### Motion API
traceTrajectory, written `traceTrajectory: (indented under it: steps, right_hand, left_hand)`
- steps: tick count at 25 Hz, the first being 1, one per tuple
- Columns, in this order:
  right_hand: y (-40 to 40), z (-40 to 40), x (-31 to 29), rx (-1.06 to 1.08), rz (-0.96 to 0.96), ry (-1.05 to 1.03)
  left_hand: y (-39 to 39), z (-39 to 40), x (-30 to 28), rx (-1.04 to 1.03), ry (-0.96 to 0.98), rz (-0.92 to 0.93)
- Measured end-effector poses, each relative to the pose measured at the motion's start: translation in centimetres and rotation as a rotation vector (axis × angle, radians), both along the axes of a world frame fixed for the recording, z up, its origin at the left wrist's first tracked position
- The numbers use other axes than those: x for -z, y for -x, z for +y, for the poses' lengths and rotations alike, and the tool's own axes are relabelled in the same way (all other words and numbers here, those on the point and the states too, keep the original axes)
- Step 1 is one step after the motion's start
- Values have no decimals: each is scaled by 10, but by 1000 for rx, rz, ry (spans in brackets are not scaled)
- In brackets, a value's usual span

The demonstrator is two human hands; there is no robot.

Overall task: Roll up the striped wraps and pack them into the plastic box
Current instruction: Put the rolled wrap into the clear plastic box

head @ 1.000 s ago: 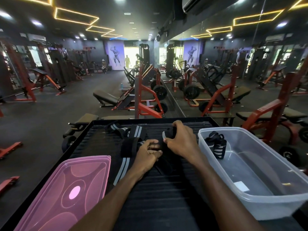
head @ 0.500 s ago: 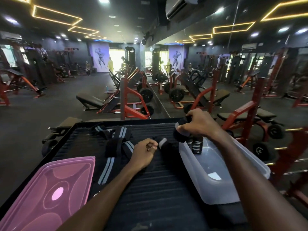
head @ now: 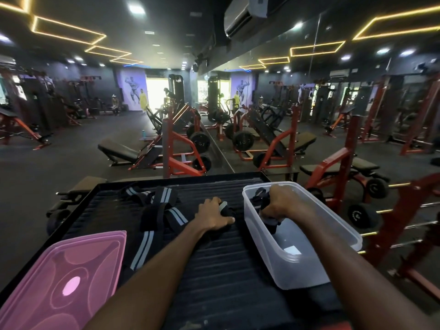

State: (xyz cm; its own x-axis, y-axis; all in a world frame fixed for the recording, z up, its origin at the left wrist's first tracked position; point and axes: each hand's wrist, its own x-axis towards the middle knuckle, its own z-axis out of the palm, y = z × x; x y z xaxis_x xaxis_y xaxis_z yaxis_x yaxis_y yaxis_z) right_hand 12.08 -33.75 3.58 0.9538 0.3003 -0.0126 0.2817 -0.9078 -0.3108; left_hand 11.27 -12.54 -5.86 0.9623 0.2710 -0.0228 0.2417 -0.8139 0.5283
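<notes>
The clear plastic box point(head: 342, 232) sits at the right side of the black ribbed platform point(head: 221, 270). My right hand point(head: 283, 206) is inside the box, shut on a rolled black striped wrap point(head: 271, 223) held low against the box's left wall. Another rolled wrap point(head: 258, 195) lies in the box's far corner. My left hand point(head: 214, 214) rests on the platform just left of the box, its fingers over a dark wrap point(head: 226, 210) with a pale end. Several unrolled black wraps with grey stripes point(head: 162, 210) lie in a tangle further left.
A pink translucent lid point(head: 64, 282) lies at the platform's near left corner. Red and black gym benches, weight plates and machines point(head: 181, 151) stand beyond the platform, with a mirror wall on the right. Two people are far off by the bright doorway.
My right hand has carried the rolled wrap from above the box's rim down inside it. My left hand has shifted right and flattened onto a wrap beside the box.
</notes>
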Motion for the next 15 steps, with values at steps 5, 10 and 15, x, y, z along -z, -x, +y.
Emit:
traceTrajectory:
  steps: [5,10,15]
  right_hand:
    - [-14,6,25,-47,-15,-41]
    - [-15,6,25,-125,-11,-104]
    - [-18,-8,10,-96,65,-218]
  left_hand:
    - [-8,-5,9,-32,-16,-47]
    - [-12,3,14,-50,22,-116]
    - [-2,11,9,-63,135,-283]
